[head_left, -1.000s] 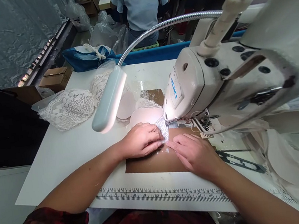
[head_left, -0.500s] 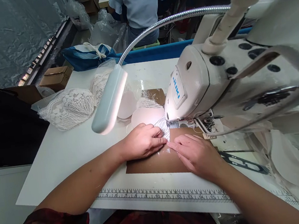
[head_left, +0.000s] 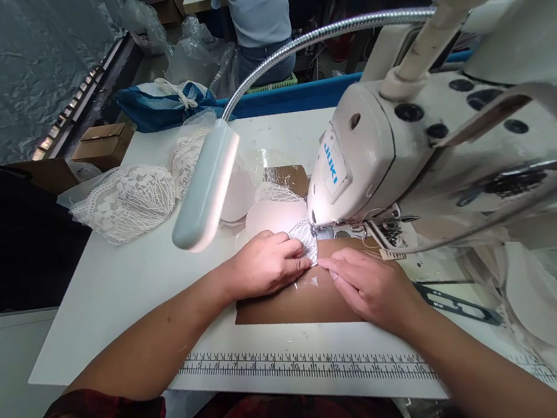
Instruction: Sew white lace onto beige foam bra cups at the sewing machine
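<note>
My left hand (head_left: 265, 264) is curled, its fingertips pinching a small strip of white lace (head_left: 306, 238) just in front of the needle of a white Juki sewing machine (head_left: 382, 150). My right hand (head_left: 370, 286) lies on the brown panel (head_left: 289, 302) set in the table, fingers together, with its fingertips touching the lower end of the lace. A pale foam cup (head_left: 272, 215) joined to the lace lies behind my left hand.
A gooseneck lamp (head_left: 205, 187) hangs over the table's middle. A lace heap (head_left: 126, 199) lies at the left, a printed ruler (head_left: 301, 367) along the near edge, thread snips (head_left: 458, 306) to the right. A person in blue (head_left: 256, 10) sits beyond.
Both hands have crept slightly towards the needle with the lace; my right hand's fingers have drawn in a little. The view has shifted slightly.
</note>
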Demonstrator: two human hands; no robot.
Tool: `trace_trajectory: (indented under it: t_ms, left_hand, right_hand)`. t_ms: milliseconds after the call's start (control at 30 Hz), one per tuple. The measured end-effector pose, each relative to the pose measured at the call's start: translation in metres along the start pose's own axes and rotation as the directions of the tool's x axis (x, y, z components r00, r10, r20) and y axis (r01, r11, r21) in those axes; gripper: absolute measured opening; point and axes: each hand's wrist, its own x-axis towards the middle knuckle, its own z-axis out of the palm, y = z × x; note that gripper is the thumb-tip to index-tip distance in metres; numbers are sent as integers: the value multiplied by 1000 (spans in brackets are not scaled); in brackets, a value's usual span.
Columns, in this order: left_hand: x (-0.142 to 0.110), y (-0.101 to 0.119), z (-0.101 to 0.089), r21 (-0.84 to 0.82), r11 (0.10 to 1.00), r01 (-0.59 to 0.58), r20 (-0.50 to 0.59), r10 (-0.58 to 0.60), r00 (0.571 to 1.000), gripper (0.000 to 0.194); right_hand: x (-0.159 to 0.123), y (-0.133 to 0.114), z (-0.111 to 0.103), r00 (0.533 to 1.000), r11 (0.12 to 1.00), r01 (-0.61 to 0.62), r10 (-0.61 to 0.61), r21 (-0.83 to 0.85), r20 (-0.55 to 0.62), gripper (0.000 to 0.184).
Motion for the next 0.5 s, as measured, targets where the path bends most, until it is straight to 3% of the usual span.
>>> trace_trajectory:
  t_ms: [333,500]
  left_hand:
    - [-2,1,-2,-65,997,46,31,-44,999,31]
    - [3,4,-1,-94,989,114,-8,-115,993,36]
  right_hand:
    - [1,-2,4,996,990,76,-71,-115,46,33]
    - [3,-4,2,996,986,92,-89,-140,30,31]
